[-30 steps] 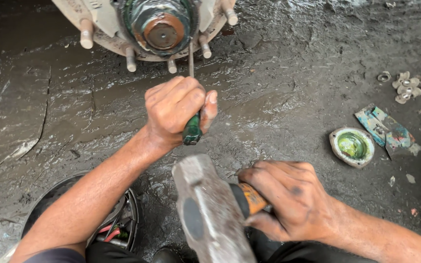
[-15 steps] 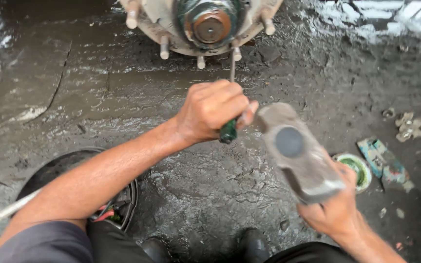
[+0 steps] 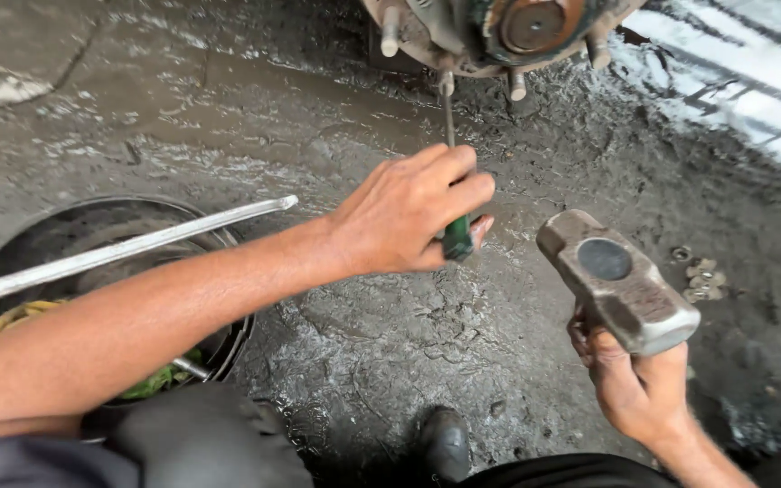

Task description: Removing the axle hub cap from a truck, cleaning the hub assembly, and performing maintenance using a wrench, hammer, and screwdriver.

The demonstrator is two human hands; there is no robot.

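Wet, greasy concrete floor (image 3: pixel 336 136) fills the view, dark with oil and cracked grime, with a pale streaked patch at the upper right. At the top edge hangs a rusty wheel hub (image 3: pixel 517 27), its studs pointing outward and its round centre cap facing the camera.

The left hand (image 3: pixel 409 217) is wrapped tight around the green handle of a screwdriver (image 3: pixel 454 181), fingers curled over it and the thumb tucked beneath. The thin metal shaft runs up from the fist, and its tip meets the lower edge of the hub beside one of the studs.

The right hand (image 3: pixel 635 389) is closed around the handle of a heavy sledge hammer (image 3: pixel 616 280), gripping just under the head. The blocky steel head is tilted, one flat striking face turned toward the camera, and it sits to the right of the screwdriver handle, near but apart from it.

On the floor at the left rests a round black metal basin (image 3: pixel 228 352) holding yellow and green items. A long steel bar (image 3: pixel 119 253) lies across its rim. A few small nuts (image 3: pixel 702 280) lie on the floor past the hammer. A dark shoe (image 3: pixel 445 443) shows at the bottom.
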